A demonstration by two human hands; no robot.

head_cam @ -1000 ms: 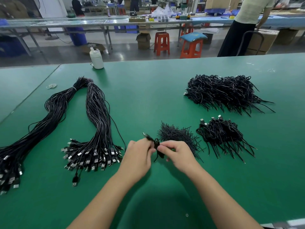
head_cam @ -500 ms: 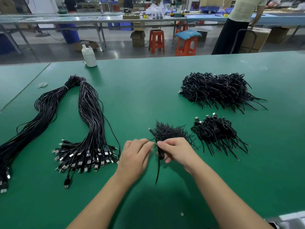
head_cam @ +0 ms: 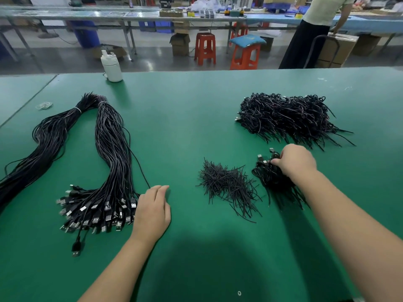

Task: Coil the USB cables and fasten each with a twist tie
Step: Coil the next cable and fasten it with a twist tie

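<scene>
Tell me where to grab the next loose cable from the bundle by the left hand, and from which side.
Pinch one plug at the near right edge of the loose cable bundle, coming from the right, where the left hand already rests. The plugs fan out there with free ends, while the far end is tied, so a cable probably has to be drawn out plug first.
</scene>
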